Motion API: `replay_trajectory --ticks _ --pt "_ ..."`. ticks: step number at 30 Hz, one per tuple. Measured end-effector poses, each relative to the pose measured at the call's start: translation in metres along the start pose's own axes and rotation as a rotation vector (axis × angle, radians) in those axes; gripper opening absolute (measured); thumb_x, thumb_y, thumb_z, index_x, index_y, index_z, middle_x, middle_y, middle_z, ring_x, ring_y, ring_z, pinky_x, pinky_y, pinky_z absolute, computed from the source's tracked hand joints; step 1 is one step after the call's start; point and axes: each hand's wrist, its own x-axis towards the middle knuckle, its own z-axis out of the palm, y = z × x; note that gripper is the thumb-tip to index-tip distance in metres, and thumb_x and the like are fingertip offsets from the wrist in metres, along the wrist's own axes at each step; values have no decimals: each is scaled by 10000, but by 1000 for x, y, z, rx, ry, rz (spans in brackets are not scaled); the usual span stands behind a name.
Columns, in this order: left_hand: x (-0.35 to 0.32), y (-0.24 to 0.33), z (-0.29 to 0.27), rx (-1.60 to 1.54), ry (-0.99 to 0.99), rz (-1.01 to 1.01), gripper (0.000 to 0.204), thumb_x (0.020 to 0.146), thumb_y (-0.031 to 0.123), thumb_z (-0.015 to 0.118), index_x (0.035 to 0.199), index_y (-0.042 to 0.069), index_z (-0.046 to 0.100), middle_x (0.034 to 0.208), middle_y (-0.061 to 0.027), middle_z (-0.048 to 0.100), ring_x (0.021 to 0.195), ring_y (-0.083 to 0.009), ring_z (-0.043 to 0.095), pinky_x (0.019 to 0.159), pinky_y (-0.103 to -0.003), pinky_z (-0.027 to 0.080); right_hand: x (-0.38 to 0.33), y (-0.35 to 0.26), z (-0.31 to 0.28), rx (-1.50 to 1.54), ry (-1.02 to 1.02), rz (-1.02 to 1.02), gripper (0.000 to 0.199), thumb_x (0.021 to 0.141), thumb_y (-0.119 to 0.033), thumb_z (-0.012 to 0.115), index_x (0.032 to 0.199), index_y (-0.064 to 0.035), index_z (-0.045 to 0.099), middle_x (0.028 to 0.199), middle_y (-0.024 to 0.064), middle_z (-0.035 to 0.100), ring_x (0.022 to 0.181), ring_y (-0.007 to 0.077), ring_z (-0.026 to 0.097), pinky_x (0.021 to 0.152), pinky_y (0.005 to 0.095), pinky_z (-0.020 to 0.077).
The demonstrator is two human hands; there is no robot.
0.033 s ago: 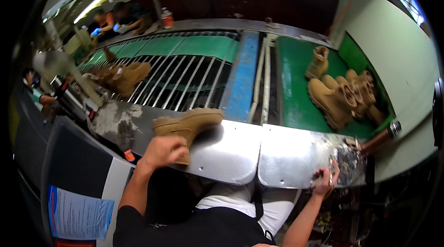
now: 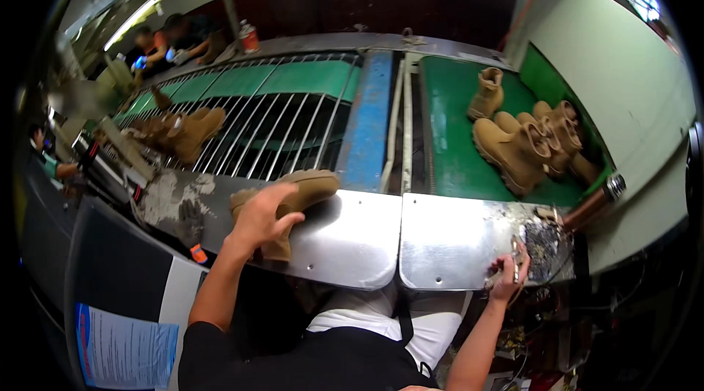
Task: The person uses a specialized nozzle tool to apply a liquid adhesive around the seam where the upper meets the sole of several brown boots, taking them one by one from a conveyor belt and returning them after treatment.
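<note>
On the metal work surface in front of me a tan boot (image 2: 312, 187) lies on its side, its sole facing away from me. My left hand (image 2: 258, 219) is over the boot's shaft, fingers stretched and thumb apart; whether it touches the leather I cannot tell. At the right end of the surface my right hand (image 2: 506, 274) is closed around a slim metal tool (image 2: 516, 263). Its exact kind is too small to make out. Beside that hand is a dark patch of scraps (image 2: 546, 250).
Several tan boots (image 2: 513, 153) stand on the green belt (image 2: 451, 127) at right; more boots (image 2: 187, 134) sit by the metal-bar rack (image 2: 271, 131) at left. A copper-coloured cylinder (image 2: 590, 208) juts in at right. A dark glove (image 2: 191, 222) lies left. Two people work at the far left.
My left hand has spread its fingers and reached farther over the boot. My right hand still grips the slim metal tool. The whole view has shifted slightly.
</note>
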Motion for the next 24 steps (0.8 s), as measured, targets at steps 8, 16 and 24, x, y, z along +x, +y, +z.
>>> replay_trajectory --ticks 8,16,24 --pt "108 0 76 441 -500 18 590 677 418 806 1096 45 623 974 -151 683 924 -336 657 816 -398 532 -3 -4 1 -29 -14 -59 454 877 -145 558 1299 2 479 756 66 591 618 145 569 599 271 497" --pt "55 57 -30 -257 131 85 629 621 285 910 1124 31 631 1022 -114 684 932 -228 679 838 -326 553 -4 -6 -4 0 18 -31 492 865 -176 571 1308 8 463 760 56 592 625 140 569 588 270 488" --pt "42 25 14 -1186 280 120 800 678 429 881 1251 -4 530 1128 -131 625 1028 -204 619 901 -333 506 11 -11 17 117 496 -43 507 886 -132 582 1364 -42 438 802 46 588 685 144 569 636 259 462"
